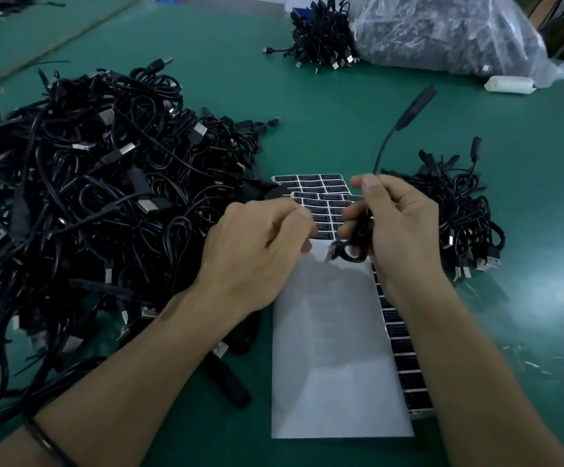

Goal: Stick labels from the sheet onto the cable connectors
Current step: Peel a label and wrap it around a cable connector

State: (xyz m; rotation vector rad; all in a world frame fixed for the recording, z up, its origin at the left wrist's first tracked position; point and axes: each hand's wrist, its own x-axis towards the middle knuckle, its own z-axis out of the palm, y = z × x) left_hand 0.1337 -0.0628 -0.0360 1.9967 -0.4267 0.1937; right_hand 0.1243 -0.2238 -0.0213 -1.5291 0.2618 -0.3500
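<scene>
While the right hand (400, 230) gripped a black cable (359, 230), the left hand (253, 251) curled above the label sheet (322, 198), its hold unclear.

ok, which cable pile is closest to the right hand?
The small pile just right of the right hand holding a cable. The big heap lies beyond the left hand, and the third bundle sits far back by the plastic bag.

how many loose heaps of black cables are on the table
4: the big heap on the left, a smaller heap on the right, a bundle by the plastic bag, and a cut-off heap at the far left corner. The bag may hide more.
</scene>
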